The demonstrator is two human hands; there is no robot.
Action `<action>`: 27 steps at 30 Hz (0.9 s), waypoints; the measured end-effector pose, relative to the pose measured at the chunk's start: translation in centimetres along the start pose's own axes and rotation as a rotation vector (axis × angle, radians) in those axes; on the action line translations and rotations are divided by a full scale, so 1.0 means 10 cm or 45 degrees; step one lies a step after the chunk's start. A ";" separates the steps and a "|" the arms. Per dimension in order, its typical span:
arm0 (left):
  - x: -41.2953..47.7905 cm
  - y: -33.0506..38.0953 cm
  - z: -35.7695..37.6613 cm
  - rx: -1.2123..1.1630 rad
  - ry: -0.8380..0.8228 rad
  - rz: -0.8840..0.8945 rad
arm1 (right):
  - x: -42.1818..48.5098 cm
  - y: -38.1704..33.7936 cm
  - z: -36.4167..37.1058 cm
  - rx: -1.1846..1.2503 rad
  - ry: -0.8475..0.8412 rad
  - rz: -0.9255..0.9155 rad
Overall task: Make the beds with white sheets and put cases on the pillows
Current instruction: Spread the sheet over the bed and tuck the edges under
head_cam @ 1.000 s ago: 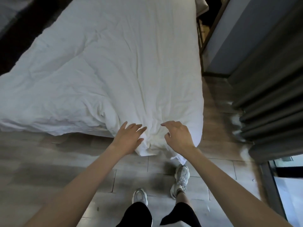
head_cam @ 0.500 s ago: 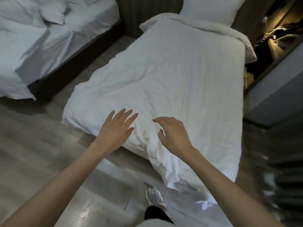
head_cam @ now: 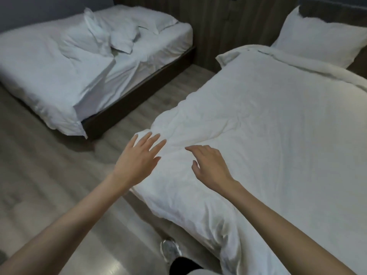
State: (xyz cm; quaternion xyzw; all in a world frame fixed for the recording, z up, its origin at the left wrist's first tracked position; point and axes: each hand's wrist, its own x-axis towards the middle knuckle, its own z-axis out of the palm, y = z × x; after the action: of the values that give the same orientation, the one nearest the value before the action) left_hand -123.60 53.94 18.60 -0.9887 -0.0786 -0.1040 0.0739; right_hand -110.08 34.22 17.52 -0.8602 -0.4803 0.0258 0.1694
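Shifted toward duvet [head_cam: 268, 135] left foot corner with left hand [head_cam: 139, 157] and right hand [head_cam: 210, 165], fingers spread, gripping nothing. Probably finishing smoothing; far bed [head_cam: 79, 66] unmade.

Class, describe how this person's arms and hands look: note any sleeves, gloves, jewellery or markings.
Both arms are bare as far as the view shows: no sleeve covers the left arm or the right arm. The left hand and right hand wear no gloves, and no watch, bracelet, ring or marking shows on either.
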 end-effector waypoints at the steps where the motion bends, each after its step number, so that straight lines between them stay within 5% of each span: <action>1: 0.10 -0.14 0.01 0.009 0.000 -0.001 | 0.20 -0.02 0.02 0.002 -0.009 -0.013; 12: 0.80 -1.61 0.83 -0.003 -0.194 0.030 | 1.58 -0.26 0.72 0.008 -0.010 0.083; 27: 1.43 -3.26 2.13 -0.245 -0.552 0.449 | 2.11 -1.35 2.08 -0.080 -0.123 0.900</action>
State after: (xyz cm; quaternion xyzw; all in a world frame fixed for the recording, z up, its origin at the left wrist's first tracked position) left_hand -111.21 91.19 5.36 -0.9887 0.0907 0.1170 -0.0216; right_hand -114.09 63.92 4.75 -0.9758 -0.1609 0.1087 0.1006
